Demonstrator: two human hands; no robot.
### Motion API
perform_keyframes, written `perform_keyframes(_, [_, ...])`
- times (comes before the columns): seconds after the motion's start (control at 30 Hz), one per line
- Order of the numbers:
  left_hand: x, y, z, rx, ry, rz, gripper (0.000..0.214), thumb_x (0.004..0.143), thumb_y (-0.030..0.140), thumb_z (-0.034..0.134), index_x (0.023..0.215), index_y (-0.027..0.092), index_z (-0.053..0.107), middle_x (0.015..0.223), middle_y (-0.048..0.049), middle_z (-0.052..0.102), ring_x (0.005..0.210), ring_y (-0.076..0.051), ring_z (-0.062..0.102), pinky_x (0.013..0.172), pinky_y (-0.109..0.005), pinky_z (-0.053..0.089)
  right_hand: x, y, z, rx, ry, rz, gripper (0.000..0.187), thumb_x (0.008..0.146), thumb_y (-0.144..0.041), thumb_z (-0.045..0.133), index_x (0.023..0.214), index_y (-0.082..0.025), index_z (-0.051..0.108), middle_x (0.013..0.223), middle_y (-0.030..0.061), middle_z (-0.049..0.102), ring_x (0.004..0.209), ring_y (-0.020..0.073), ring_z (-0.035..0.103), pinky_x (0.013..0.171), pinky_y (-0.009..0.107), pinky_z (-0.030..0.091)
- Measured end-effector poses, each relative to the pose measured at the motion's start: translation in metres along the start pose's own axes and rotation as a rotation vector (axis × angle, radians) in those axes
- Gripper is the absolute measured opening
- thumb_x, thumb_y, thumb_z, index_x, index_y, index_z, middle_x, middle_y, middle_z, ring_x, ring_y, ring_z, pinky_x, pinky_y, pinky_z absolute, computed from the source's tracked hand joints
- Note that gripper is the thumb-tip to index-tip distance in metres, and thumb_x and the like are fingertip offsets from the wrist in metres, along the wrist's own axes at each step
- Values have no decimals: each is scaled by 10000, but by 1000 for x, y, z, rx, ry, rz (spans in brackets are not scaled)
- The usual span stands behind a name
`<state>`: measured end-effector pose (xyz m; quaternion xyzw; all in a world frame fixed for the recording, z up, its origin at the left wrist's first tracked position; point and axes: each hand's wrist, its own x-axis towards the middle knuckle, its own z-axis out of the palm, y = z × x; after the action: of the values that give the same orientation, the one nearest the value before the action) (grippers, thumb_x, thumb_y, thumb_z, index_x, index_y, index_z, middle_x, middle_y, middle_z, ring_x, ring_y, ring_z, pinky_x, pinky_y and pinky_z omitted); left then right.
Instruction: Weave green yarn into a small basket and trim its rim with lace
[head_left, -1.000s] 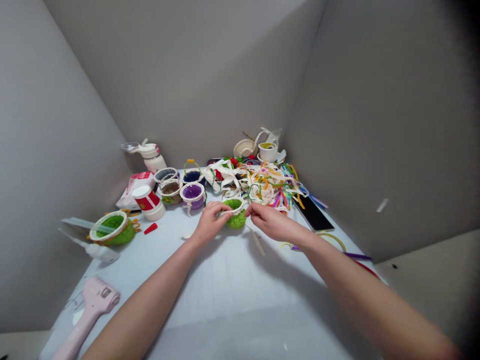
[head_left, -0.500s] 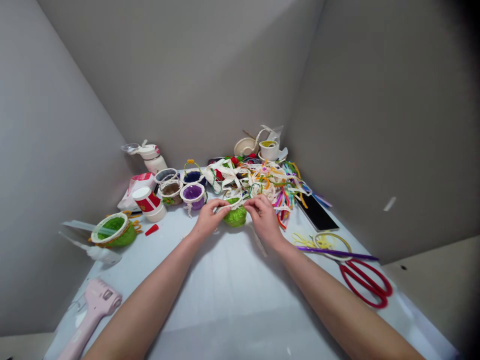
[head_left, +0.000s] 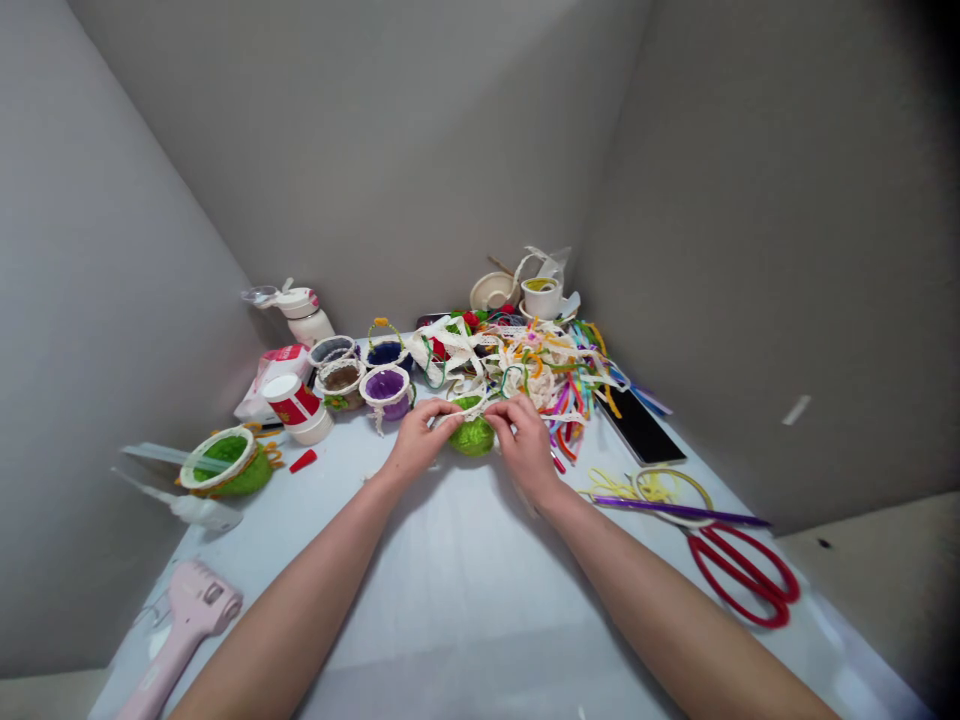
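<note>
A small bright-green cup (head_left: 472, 438) with a white trim round its rim stands at the middle of the table between my hands. The thumb and fingers of my left hand (head_left: 424, 438) are closed on the left side of its rim. On the opposite side, my right hand (head_left: 523, 440) pinches a white lace strip (head_left: 474, 411) against the rim. The strip's loose end is mostly hidden behind my right hand and wrist.
Behind lies a heap of lace and coloured pipe cleaners (head_left: 540, 365). Decorated cups (head_left: 386, 390) stand back left, near a green basket (head_left: 251, 470). A pink glue gun (head_left: 187, 620) lies front left; red-handled scissors (head_left: 742, 575) and a phone (head_left: 641, 430) lie right.
My right hand has moved slightly left, closer to the cup's rim, and the hanging lace end now shows less. My left hand keeps its hold. The view has shifted slightly.
</note>
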<state>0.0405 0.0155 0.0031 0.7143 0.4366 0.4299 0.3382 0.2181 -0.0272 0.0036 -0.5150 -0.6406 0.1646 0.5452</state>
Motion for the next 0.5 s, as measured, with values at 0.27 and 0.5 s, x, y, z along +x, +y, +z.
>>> perform_keyframes(0.27, [1,0,1,5,3,18,159,826,314,639,853,174,708,907,-52,697,913,-200,620,877,-321,453,-1,2,1,-3,-3,-3,145,909,-213,504,827,-208,624,864,36,575,879,192,560,824,335,444])
perform_keyframes(0.5, [0,2,2,9,3,18,159,823,317,638,854,179,711,906,-51,698,917,-205,617,882,-328,452,0,3,1,-18,-4,-12,150,911,-216,500,830,-205,626,862,39,575,876,194,560,823,339,444])
